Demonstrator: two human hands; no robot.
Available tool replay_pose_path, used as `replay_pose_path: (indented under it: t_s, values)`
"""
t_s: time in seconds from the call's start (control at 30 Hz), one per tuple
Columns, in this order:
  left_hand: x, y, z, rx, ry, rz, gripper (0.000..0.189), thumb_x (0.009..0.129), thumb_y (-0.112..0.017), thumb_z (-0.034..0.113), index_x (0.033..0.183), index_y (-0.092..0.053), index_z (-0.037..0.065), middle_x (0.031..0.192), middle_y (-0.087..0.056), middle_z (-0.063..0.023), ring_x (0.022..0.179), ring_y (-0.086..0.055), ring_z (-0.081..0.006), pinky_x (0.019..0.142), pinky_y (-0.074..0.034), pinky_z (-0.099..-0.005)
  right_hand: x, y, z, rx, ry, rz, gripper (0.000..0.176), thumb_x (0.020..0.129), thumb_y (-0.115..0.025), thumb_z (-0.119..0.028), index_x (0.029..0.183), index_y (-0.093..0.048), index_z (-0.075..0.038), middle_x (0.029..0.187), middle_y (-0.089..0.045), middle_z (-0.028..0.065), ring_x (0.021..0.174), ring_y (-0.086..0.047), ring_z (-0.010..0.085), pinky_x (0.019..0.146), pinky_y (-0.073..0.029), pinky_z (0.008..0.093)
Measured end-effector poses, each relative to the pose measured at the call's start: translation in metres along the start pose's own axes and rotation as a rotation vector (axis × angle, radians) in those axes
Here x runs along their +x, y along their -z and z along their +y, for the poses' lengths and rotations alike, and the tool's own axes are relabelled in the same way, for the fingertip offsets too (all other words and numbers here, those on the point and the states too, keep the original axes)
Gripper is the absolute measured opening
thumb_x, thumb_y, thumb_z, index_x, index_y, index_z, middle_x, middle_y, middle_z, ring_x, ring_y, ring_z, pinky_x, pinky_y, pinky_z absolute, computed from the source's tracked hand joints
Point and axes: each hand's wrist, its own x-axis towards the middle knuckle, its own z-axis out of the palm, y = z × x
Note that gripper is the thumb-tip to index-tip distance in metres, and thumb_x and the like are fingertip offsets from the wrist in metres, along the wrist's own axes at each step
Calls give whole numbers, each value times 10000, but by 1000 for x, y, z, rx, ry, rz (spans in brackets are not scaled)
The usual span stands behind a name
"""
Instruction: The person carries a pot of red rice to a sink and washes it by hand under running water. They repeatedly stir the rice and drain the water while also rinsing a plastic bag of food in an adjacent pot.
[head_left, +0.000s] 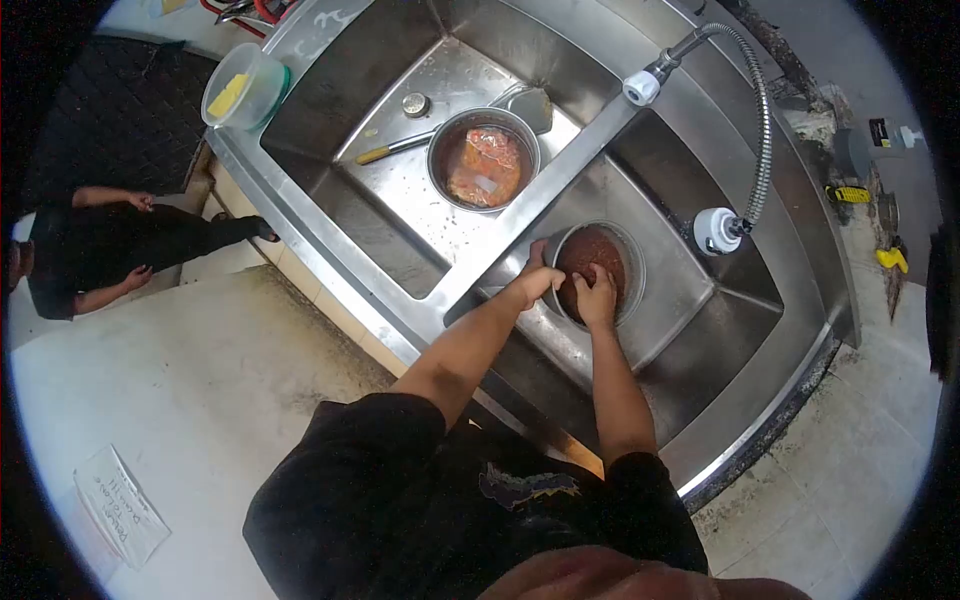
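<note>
In the right basin of the steel sink sits a round metal pot point(636, 262) with a reddish-brown, grainy-looking mass point(592, 246) inside. My left hand point(537, 281) is closed on the pot's left rim. Inside the pot, my right hand point(597, 300) reaches down with its fingers apart, the tips touching the brown contents. A second metal pot point(433, 170) stands in the left basin, holding liquid and a plastic-wrapped reddish block point(487, 165). Close by it are a brush-like tool with a wooden handle point(375, 154) and a small round metal piece point(415, 104).
A steel divider point(545, 188) separates the basins. A coiled hose sprayer point(718, 231) hangs over the right basin's far side. On the left rim stands a clear plastic tub point(258, 90) with something yellow inside. Another person point(110, 250) in dark clothes is at the left.
</note>
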Motion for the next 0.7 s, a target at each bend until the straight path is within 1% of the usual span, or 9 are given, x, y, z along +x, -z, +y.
replay_pose_path:
  t_s: [0.07, 0.2, 0.33, 0.4, 0.47, 0.5, 0.57, 0.63, 0.7]
  values:
    - [4, 5, 2, 73, 94, -78, 1036, 625, -606, 47, 1552, -151, 126, 1243, -532, -227, 1049, -592, -313, 729, -549, -393, 2, -6, 3, 41, 48, 50, 480, 873, -742, -277, 1235, -637, 20, 1264, -626, 266, 1209, -572, 430, 1054, -433, 481]
    - [8, 4, -5, 13, 2, -85, 962, 712, -567, -1, 1559, -134, 144, 1204, -551, -207, 852, -636, -280, 587, -542, -367, 5, -11, 11, 116, 35, 68, 452, 902, -713, -270, 1247, -644, 13, 1268, -640, 244, 1188, -601, 414, 1047, -451, 444]
    - [34, 1, -37, 168, -98, 85, 745, 815, -569, 13, 1483, -239, 29, 1208, -584, -237, 878, -669, -353, 746, -570, -442, 12, -12, 30, 166, 7, 98, 339, 958, -634, -221, 1193, -675, 21, 1256, -668, 220, 1186, -625, 375, 1045, -456, 415]
    - [29, -3, -26, 185, -167, 132, 660, 834, -594, 43, 1428, -313, -23, 1214, -589, -259, 892, -675, -399, 812, -572, -471, 14, -11, 34, 162, 41, 120, 306, 974, -608, -201, 1173, -687, 18, 1250, -677, 213, 1176, -636, 364, 1039, -461, 410]
    - [16, -17, 3, 621, -82, 347, 494, 847, -617, 85, 1279, -441, -77, 1272, -552, -308, 1077, -608, -478, 955, -509, -507, 19, -9, 37, 152, 7, 92, 282, 987, -582, -179, 1168, -700, 3, 1247, -680, 220, 1154, -652, 367, 1019, -478, 410]
    - [-3, -26, 23, 629, -92, 344, 494, 847, -617, 85, 1279, -441, -77, 1272, -552, -308, 1077, -608, -478, 955, -509, -507, 21, -8, 39, 158, 8, 103, 282, 987, -582, -179, 1168, -700, 3, 1247, -680, 220, 1154, -652, 367, 1019, -478, 410]
    - [-51, -45, 63, 714, -449, 372, 425, 854, -628, 131, 1207, -494, -63, 1267, -512, -316, 1121, -544, -501, 975, -469, -532, 26, -7, 48, 138, -36, 61, 290, 977, -606, -178, 1188, -699, -2, 1241, -683, 222, 1141, -660, 367, 1003, -490, 409]
    - [-80, -60, 105, 902, -979, 559, 457, 850, -646, 145, 1228, -493, -62, 1213, -523, -302, 1142, -536, -470, 956, -458, -524, 28, -11, 56, 139, -58, 70, 301, 969, -620, -177, 1201, -695, 0, 1238, -684, 227, 1146, -658, 369, 1002, -491, 413]
    - [-70, -72, 150, 757, -1165, 547, 547, 832, -685, 158, 1278, -461, -66, 1164, -525, -286, 1084, -547, -485, 934, -466, -515, 27, -9, 58, 137, -87, 77, 314, 961, -634, -175, 1213, -690, 2, 1235, -684, 232, 1151, -655, 371, 1000, -492, 417]
